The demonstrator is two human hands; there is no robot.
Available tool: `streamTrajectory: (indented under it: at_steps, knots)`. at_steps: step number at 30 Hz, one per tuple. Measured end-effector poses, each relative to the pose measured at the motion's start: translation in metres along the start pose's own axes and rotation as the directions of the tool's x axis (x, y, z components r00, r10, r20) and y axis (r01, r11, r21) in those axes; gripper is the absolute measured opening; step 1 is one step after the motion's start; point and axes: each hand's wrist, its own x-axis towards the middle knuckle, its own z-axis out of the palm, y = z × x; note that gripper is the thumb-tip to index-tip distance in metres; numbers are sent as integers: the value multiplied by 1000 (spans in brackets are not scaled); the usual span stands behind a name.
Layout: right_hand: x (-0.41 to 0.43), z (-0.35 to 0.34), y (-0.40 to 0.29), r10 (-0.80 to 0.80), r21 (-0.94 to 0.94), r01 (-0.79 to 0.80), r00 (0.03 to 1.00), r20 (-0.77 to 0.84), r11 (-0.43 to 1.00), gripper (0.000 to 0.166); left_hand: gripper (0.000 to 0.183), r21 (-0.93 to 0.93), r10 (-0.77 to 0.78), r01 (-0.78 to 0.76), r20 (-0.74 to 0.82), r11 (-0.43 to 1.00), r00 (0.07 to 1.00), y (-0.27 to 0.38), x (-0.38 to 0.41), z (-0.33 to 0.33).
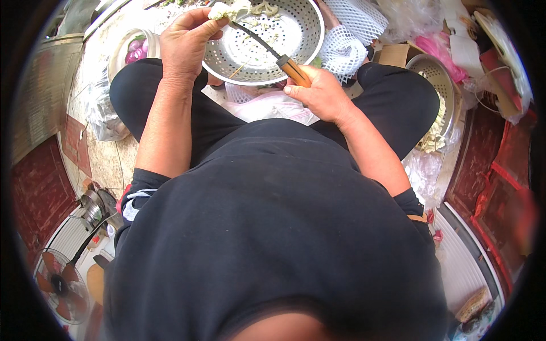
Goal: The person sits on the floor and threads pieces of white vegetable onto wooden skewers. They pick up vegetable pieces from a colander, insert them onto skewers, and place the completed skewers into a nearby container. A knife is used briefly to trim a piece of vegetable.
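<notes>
Between the fingers and thumb of my left hand (184, 44) is a piece of cauliflower (229, 9), held above the left rim of a perforated metal colander (313, 34). My right hand (320, 91) grips the wooden handle of a knife (294, 70) at the colander's near right side. The knife's narrow dark blade slants up and left across the bowl, its tip end at the cauliflower by my left fingertips. Inside the colander lie cut cauliflower pieces (265, 8) and small scraps. A thin stick (239, 69) rests near its front wall.
At left, a white tub (117, 64) holds purple onions (137, 49); a plastic bag (104, 106) sits below it. Beyond my right knee stands another colander (439, 76) with cauliflower (436, 128) beside it. White foam netting (343, 51) lies right of the bowl. A fan (59, 283) is at lower left.
</notes>
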Motion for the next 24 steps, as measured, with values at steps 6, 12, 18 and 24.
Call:
streamTrajectory:
  at_steps: [6, 12, 18, 24]
  knots:
    - [0, 0, 2, 33, -25, -34, 999, -11, 999, 30, 17, -10, 33, -33, -38, 999, 999, 0, 4, -3]
    - [0, 6, 15, 98, -254, -100, 995, -17, 962, 27, 21, 12, 24, -23, -119, 1000, 993, 11, 20, -21]
    - [11, -8, 18, 207, -1, -209, 969, -135, 978, 23, 21, 32, -141, 138, 111, 990, 984, 52, 36, -30]
    - [15, -21, -4, 224, 126, -192, 913, -340, 973, 25, 25, 70, -76, 65, 170, 995, 982, 57, 76, -39]
